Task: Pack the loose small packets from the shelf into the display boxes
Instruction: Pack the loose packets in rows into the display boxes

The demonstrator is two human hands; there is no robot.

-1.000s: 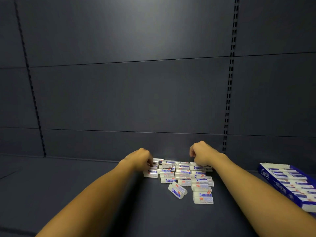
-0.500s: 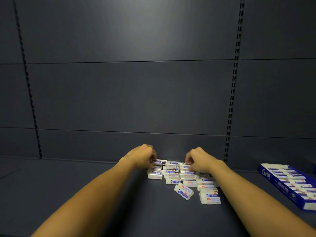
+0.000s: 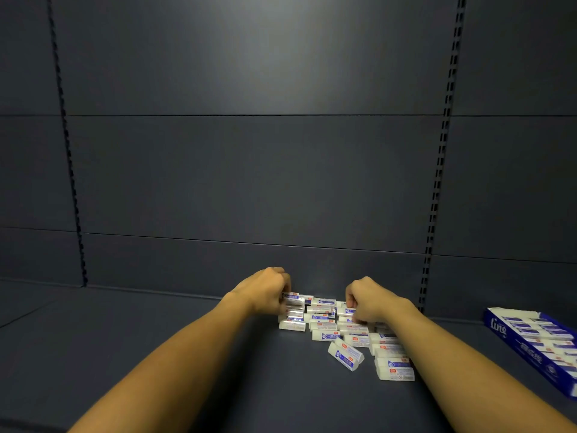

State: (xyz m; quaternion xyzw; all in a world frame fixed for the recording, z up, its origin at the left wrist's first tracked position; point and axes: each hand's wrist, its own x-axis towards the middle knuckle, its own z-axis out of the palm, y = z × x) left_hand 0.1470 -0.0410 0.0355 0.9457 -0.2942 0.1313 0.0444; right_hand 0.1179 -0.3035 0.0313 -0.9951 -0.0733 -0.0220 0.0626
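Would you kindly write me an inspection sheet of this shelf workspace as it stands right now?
Surface: dark shelf, flat, with a matching dark back wall.
Job's things: loose small packets clustered mid-shelf, one packet lying askew at the front; open blue display box at far right, rows of packets inside.
Clutter: nothing seen.
Grips: left hand curled at the cluster's left edge, touching packets; right hand curled on packets at the back. Whether either has lifted one cannot be told.
Cables: nothing seen.
Surroundings: slotted uprights on the back wall.
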